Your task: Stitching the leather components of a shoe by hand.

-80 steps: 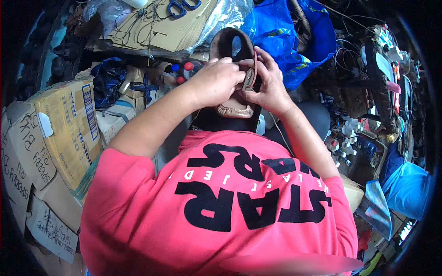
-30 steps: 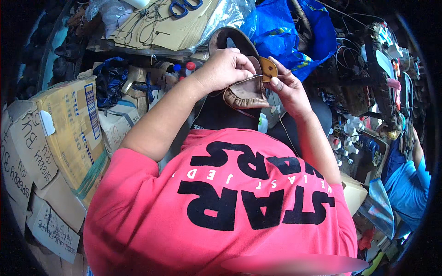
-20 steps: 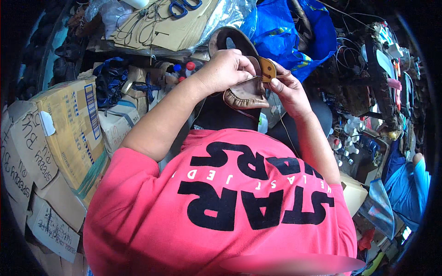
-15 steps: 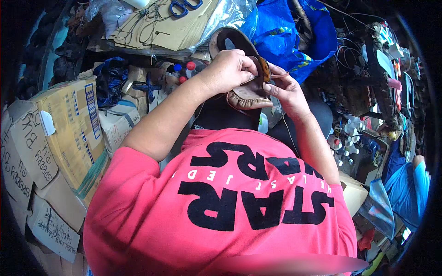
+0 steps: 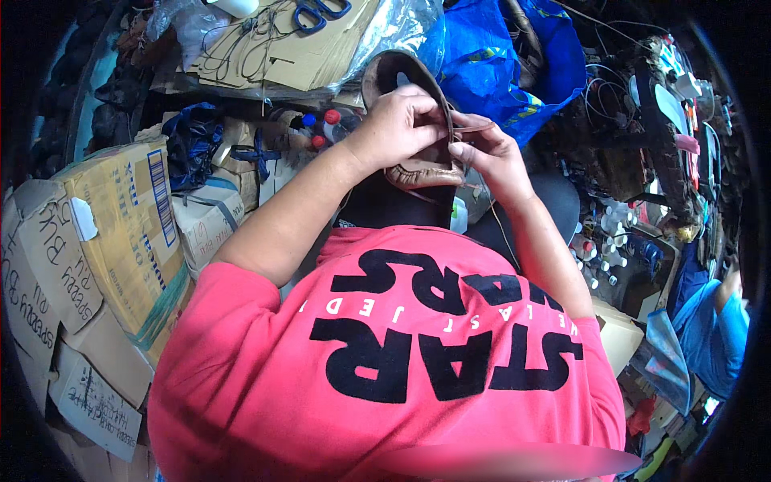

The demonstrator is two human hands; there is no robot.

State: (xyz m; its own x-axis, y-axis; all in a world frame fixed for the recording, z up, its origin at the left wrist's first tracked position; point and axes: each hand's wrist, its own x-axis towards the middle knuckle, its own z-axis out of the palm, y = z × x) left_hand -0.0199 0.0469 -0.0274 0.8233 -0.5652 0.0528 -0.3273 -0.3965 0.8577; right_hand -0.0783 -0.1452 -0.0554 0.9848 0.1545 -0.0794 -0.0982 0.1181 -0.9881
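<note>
Moccasin (image 5: 426, 175): brown leather, puckered at the near end, open at the far end; held between both hands in the middle of the scene, just beyond the pink T-shirt (image 5: 385, 321).
Left hand (image 5: 399, 128): reaching over the opening with fingers bent and bunched at the upright leather edge; with tips partly hidden, cannot tell the thing between them.
Right hand (image 5: 491, 154): pinching the right side of the same edge between thumb and fingers.
Thin strip (image 5: 475, 128): pale reddish, lying across the right fingers; too small to tell more.
Thread (image 5: 503, 233): hanging beside the right forearm, toward the T-shirt.
Far side: scissors (image 5: 321, 11) with dark blue handles, on flat cardboard sheets (image 5: 325, 64); just right of these, blue bag (image 5: 498, 96).
Left side: cardboard boxes (image 5: 120, 225); farther in, bottles with red and blue caps (image 5: 331, 117).
Right side: white-capped bottles (image 5: 614, 221); at the rim, another person's blue sleeve (image 5: 707, 333).
</note>
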